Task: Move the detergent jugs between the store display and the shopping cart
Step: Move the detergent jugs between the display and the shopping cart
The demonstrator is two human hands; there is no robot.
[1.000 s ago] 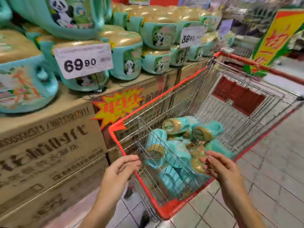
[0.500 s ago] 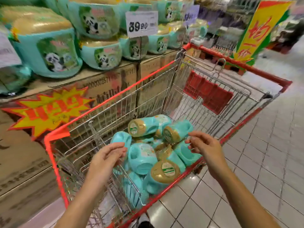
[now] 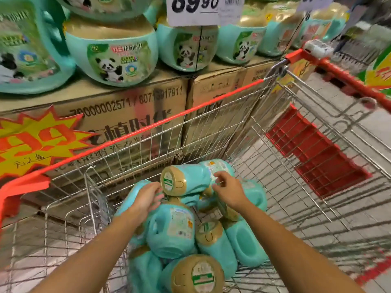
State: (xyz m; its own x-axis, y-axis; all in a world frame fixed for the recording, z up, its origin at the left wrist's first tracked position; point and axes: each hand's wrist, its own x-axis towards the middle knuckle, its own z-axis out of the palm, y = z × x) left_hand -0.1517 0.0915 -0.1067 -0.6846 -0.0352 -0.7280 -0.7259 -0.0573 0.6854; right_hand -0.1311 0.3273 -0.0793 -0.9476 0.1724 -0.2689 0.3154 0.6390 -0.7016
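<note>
Several teal detergent jugs with gold caps lie piled in the wire shopping cart [image 3: 131,134]. The topmost jug [image 3: 194,178] lies on its side, gold cap toward me. My left hand [image 3: 147,199] reaches in just left of that cap, fingers loosely extended and touching near it. My right hand [image 3: 229,191] rests on the jug's body by its label, fingers bent over it; a firm grip does not show. More jugs with panda labels [image 3: 114,60] stand on the store display of cardboard boxes [image 3: 131,115] at the left.
The cart's red rim runs between me and the boxes, its red handle [image 3: 347,79] at the far right. A red folded child seat [image 3: 315,149] hangs in the cart's back. Price tags [image 3: 194,9] hang above. Tiled floor lies on the right.
Both hands have moved forward and down into the cart, from near its rim to the topmost jug. The view has closed in on the cart and display.
</note>
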